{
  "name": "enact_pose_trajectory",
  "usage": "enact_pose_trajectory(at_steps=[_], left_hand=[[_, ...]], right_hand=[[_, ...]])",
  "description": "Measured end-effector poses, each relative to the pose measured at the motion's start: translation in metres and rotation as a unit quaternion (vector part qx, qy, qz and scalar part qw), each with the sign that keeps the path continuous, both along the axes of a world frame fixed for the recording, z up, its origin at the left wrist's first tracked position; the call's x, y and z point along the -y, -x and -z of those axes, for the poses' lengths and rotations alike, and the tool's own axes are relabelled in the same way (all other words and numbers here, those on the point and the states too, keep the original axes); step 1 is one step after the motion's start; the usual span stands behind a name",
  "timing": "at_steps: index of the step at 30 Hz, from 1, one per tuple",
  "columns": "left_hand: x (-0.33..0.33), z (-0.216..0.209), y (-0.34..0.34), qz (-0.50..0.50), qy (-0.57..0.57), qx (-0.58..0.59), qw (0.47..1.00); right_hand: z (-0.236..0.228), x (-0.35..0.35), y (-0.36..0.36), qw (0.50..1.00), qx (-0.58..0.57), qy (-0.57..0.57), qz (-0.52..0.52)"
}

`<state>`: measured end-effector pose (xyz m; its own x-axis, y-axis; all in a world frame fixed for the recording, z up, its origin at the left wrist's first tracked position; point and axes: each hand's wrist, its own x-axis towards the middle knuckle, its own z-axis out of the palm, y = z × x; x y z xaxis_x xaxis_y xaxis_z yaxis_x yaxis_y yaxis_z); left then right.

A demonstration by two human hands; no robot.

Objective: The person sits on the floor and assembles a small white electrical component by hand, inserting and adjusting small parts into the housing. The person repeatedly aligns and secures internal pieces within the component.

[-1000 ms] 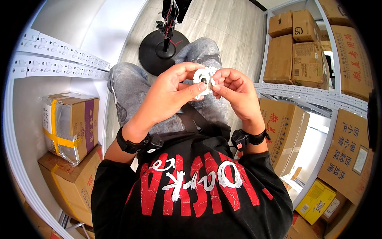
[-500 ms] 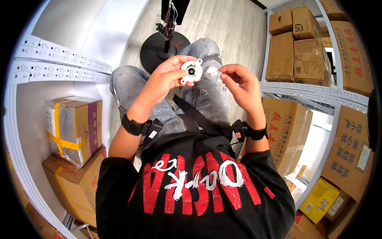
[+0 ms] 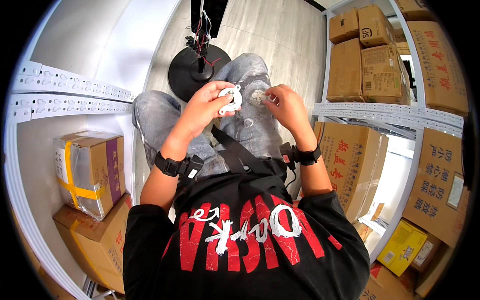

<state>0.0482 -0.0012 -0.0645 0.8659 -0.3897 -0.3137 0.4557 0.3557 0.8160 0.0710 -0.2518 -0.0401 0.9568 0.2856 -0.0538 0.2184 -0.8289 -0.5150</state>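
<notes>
A loose black T-shirt [image 3: 245, 282] has short, wide sleeves [image 3: 150, 225]. Across its front runs tall red block lettering [image 3: 250, 255], crazed with fine crack-like lines, and overlaid with white brush-style script [image 3: 224, 237]; a small red patch [image 3: 334, 243] sits off to the right side.

The left wrist wears a black band [image 3: 169, 166] with a boxy black module [image 3: 195, 164] marked by a small white label [image 3: 192, 174]. The right wrist has a matching black strap [image 3: 309, 156] and a black unit [image 3: 286, 151] with a small pinkish label [image 3: 286, 159]; a thin black cable [image 3: 292, 181] curves below it.

Faded grey jeans [image 3: 260, 130] show pale scuffs and darker patches, with black webbing [image 3: 232, 147] lying over the lap.
</notes>
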Motion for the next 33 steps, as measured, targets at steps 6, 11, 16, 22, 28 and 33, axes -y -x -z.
enact_pose_trajectory(at_steps=[6, 11, 16, 22, 28, 33], left_hand=[[0.002, 0.003, 0.004, -0.009, 0.006, -0.01, 1.0], [0.001, 0.001, 0.006, -0.009, 0.009, -0.006, 1.0], [0.0, -0.002, 0.007, -0.008, 0.014, -0.001, 1.0], [-0.001, -0.004, 0.007, -0.005, 0.017, 0.008, 1.0], [-0.003, -0.008, 0.009, -0.008, 0.023, 0.013, 1.0], [-0.004, -0.011, 0.01, -0.007, 0.032, 0.012, 0.999]], right_hand=[[0.012, 0.0, -0.002, 0.998, 0.051, 0.022, -0.015], [0.012, -0.006, -0.001, 0.998, 0.044, 0.043, 0.005], [0.014, -0.008, -0.002, 0.998, 0.042, 0.051, 0.009], [0.018, -0.004, -0.003, 0.995, 0.074, 0.062, -0.012], [0.017, -0.007, 0.0, 0.993, 0.102, 0.058, -0.016], [0.011, -0.005, 0.004, 0.99, 0.129, 0.052, -0.02]])
